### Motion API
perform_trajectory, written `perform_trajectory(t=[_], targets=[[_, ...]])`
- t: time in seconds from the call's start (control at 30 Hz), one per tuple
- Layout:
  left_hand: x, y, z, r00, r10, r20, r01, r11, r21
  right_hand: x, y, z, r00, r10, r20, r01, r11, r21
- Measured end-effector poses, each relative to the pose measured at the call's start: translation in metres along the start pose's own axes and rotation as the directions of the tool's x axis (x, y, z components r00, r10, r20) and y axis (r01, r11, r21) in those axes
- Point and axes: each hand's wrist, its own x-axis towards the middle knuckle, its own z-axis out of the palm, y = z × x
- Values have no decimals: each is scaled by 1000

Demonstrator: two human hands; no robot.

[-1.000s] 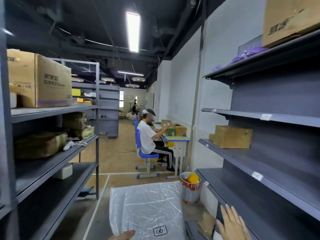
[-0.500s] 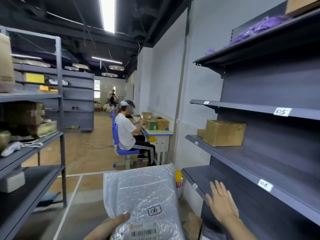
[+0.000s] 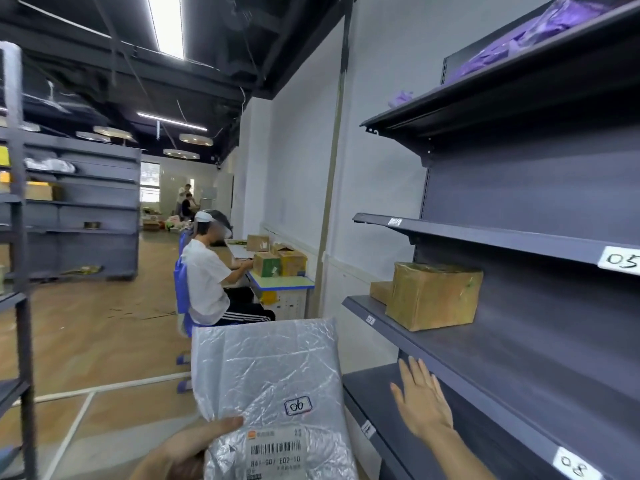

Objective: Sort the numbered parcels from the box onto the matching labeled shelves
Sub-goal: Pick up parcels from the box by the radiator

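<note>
My left hand (image 3: 194, 448) grips the near corner of a flat silver plastic parcel (image 3: 266, 379), thumb on top. The parcel carries a handwritten number tag (image 3: 298, 406) and a barcode label (image 3: 275, 448). My right hand (image 3: 420, 400) is raised beside the parcel, fingers straight and spread, in front of the dark grey shelf unit (image 3: 519, 382) on my right. Shelf edges carry white labels reading 05 (image 3: 621, 260) and 08 (image 3: 576, 464). A brown cardboard box (image 3: 433, 294) sits on the middle shelf.
A seated person in a white shirt (image 3: 207, 278) works at a small desk (image 3: 280, 282) with boxes ahead in the aisle. Another grey shelving rack (image 3: 17, 271) stands on my left. Purple bags (image 3: 526, 39) lie on the top right shelf.
The view has swung right toward the right-hand shelves. The parcel has risen in my left hand, and my right hand has lifted higher beside the lower shelf.
</note>
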Motion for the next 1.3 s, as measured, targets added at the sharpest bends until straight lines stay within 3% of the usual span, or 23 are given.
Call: perform_trajectory(t=[0.07, 0.23, 0.33, 0.43, 0.63, 0.9, 1.3], targets=[[15, 13, -1, 1000, -26, 14, 25, 998, 58, 17, -4, 5, 1000, 13, -13, -13, 1000, 2], [81, 37, -34, 997, 58, -49, -57, 998, 16, 51, -21, 21, 997, 72, -32, -72, 997, -2], [114, 65, -64, 1000, 11, 17, -12, 999, 32, 74, -35, 23, 990, 133, -37, -133, 991, -1], [134, 103, -72, 996, 45, 75, -56, 988, 145, 97, -51, 20, 977, 201, -65, -203, 979, -19], [191, 167, -82, 975, 139, 174, -148, 988, 40, 123, -79, 16, 948, 295, -122, -302, 952, -42], [278, 238, -38, 959, 163, 233, -183, 981, 65, 162, -78, 4, 914, 386, -129, -394, 918, -44], [391, 346, 104, 880, 185, 438, -312, 919, 240, 282, -56, -25, 858, 387, -338, -414, 910, -9]])
